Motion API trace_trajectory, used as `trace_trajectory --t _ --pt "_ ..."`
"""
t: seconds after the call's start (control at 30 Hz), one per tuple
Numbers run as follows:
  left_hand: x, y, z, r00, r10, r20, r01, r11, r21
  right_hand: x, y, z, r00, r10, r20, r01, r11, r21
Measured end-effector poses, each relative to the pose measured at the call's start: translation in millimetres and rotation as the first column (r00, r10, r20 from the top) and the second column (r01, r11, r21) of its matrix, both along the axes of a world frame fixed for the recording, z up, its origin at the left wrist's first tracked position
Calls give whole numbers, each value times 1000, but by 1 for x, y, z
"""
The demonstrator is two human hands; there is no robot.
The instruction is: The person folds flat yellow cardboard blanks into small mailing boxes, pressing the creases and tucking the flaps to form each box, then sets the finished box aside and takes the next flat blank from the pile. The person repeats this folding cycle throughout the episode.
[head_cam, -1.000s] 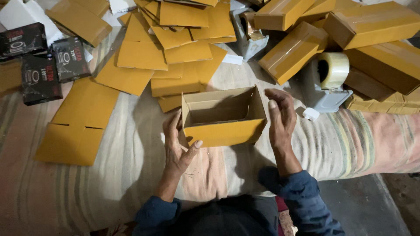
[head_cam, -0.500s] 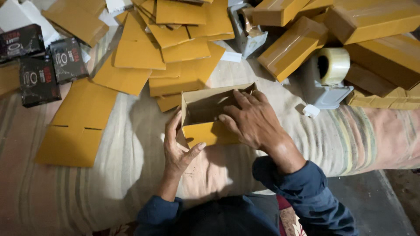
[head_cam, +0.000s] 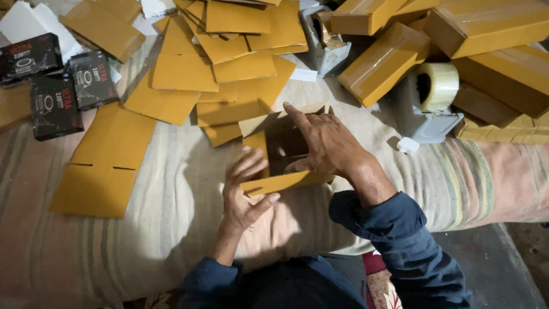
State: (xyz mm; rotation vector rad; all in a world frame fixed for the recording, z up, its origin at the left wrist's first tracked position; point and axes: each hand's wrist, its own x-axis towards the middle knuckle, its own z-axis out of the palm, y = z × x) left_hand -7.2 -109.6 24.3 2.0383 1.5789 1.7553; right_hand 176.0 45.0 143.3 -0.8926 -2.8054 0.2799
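On the striped cloth (head_cam: pixel 171 189) before me, my left hand (head_cam: pixel 243 191) pinches the near flap of the open cardboard box (head_cam: pixel 286 151), steadying it, while my right hand (head_cam: pixel 326 146) lies open across its mouth, gripping nothing.

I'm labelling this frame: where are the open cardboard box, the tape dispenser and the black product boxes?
open cardboard box (head_cam: pixel 284 182): head view, on its near flap.
tape dispenser (head_cam: pixel 428 123): head view, on its grey body below the roll.
black product boxes (head_cam: pixel 54 106): head view, on the lowest box's top face.
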Motion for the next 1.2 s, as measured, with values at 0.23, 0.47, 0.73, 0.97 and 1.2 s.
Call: trace_trajectory --t 0.23,0.47,0.73,0.97,1.2 --pt "-18 14 3 996 -81 41 88 966 -243 17 -19 -11 903 -60 -426 161 965 205" --pt "-27 23 4 985 -171 -8 164 953 -256 26 -42 -33 661 -401 -634 70 874 -480" --pt "-7 24 2 977 105 184 -63 974 -219 4 -24 -65 726 -373 -578 493 868 59" --pt "-9 23 16 987 154 -53 -162 960 -228 7 -3 -94 877 -319 -358 440 834 334" --pt "-6 25 -15 998 55 9 -50 955 -293 -13 -19 -101 967 -240 -83 254 936 242"
